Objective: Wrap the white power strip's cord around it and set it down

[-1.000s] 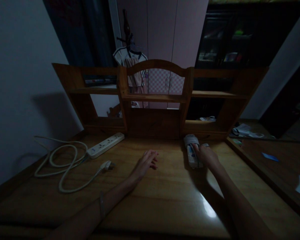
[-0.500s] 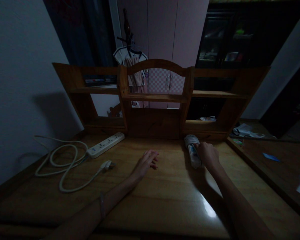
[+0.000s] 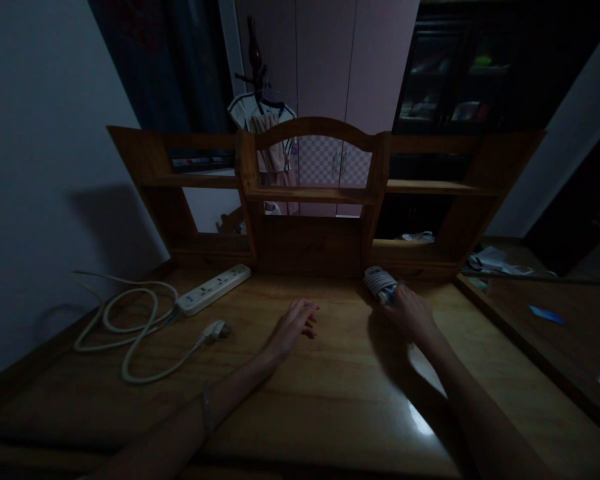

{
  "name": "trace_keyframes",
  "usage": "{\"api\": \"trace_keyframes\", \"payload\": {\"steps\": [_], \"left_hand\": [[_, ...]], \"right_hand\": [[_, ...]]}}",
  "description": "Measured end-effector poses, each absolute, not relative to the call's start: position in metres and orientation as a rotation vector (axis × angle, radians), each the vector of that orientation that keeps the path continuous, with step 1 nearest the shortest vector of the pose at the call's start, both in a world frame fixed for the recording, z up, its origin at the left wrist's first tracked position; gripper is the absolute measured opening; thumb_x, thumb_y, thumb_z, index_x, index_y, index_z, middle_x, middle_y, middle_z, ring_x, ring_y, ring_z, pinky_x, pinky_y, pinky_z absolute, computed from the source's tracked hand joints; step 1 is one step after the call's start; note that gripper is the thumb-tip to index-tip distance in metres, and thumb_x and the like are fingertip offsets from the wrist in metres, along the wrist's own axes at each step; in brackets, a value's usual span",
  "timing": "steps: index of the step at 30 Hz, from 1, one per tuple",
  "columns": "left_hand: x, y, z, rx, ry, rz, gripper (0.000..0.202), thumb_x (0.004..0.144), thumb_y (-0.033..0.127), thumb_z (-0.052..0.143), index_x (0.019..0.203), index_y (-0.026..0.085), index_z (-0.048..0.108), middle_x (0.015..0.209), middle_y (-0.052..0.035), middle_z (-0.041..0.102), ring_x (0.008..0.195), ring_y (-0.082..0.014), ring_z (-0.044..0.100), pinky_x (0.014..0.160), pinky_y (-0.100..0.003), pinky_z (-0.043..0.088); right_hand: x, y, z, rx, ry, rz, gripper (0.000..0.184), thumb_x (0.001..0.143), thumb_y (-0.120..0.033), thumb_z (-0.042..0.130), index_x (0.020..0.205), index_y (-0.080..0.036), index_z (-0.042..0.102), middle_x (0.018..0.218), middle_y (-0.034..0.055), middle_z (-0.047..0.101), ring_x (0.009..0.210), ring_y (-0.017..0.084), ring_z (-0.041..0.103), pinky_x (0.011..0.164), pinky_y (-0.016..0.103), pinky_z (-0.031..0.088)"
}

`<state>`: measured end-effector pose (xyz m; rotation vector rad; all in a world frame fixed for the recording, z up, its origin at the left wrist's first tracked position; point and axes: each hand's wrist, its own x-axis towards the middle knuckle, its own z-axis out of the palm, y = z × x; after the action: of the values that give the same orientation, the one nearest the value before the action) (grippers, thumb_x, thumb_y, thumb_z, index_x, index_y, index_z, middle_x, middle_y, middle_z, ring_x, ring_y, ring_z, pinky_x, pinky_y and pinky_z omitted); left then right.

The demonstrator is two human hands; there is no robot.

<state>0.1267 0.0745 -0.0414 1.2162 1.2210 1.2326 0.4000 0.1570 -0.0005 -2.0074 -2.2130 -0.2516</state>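
My right hand [image 3: 407, 312] is closed around a white power strip with its cord wound about it [image 3: 379, 283], lifting it a little off the wooden desk [image 3: 330, 393] near the hutch's base. Only the strip's far end shows past my fingers. My left hand [image 3: 293, 327] lies flat on the desk's middle, fingers stretched out, holding nothing. A thin band circles my left forearm.
A second white power strip [image 3: 213, 289] lies at the back left, its cable [image 3: 125, 320] coiled loosely and its plug [image 3: 213, 329] lying near my left hand. A wooden hutch with shelves [image 3: 310, 195] stands along the back. Papers and a blue card [image 3: 543, 313] lie on the adjoining surface at right.
My right hand closed over the wrapped power strip and tipped it up off the desk, so less of it shows. My left hand stayed put.
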Motion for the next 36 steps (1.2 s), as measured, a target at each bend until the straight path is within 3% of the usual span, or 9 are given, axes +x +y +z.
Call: {"api": "trace_keyframes", "payload": {"steps": [19, 26, 31, 36], "left_hand": [[0.128, 0.074, -0.045, 1.234, 1.221, 1.236, 0.042, 0.084, 0.058, 0.053, 0.098, 0.019, 0.061, 0.098, -0.0069, 0.057, 0.075, -0.0162, 0.062, 0.061, -0.026, 0.050], [0.129, 0.078, -0.046, 1.227, 1.217, 1.218, 0.040, 0.084, 0.056, 0.051, 0.099, 0.019, 0.058, 0.087, -0.0049, 0.057, 0.070, -0.0156, 0.059, 0.060, -0.026, 0.049], [0.131, 0.075, -0.045, 1.260, 1.212, 1.146, 0.015, 0.077, 0.029, 0.047, 0.074, 0.018, 0.057, 0.069, -0.0017, 0.055, 0.057, -0.0131, 0.052, 0.052, -0.024, 0.040], [0.132, 0.066, -0.041, 1.344, 1.283, 1.105, 0.014, 0.067, 0.018, 0.039, 0.055, 0.021, 0.046, 0.051, 0.0019, 0.040, 0.049, -0.0138, 0.039, 0.050, -0.026, 0.026]], "right_hand": [[0.389, 0.152, -0.004, -2.060, -2.144, -0.299, 0.050, 0.094, -0.049, 0.040, 0.091, -0.009, 0.068, 0.091, 0.0196, 0.069, 0.082, 0.030, 0.068, 0.067, 0.032, 0.047], [0.385, 0.147, -0.004, -2.056, -2.119, -0.318, 0.050, 0.095, -0.049, 0.040, 0.101, -0.007, 0.065, 0.101, 0.0218, 0.067, 0.088, 0.031, 0.067, 0.071, 0.034, 0.047], [0.387, 0.147, -0.006, -2.087, -2.097, -0.286, 0.055, 0.094, -0.057, 0.038, 0.103, -0.008, 0.062, 0.097, 0.0203, 0.068, 0.086, 0.032, 0.067, 0.066, 0.035, 0.047], [0.387, 0.148, 0.002, -2.155, -2.032, -0.278, 0.063, 0.096, -0.061, 0.021, 0.091, -0.014, 0.063, 0.085, 0.0167, 0.068, 0.077, 0.033, 0.068, 0.062, 0.038, 0.047]]}}
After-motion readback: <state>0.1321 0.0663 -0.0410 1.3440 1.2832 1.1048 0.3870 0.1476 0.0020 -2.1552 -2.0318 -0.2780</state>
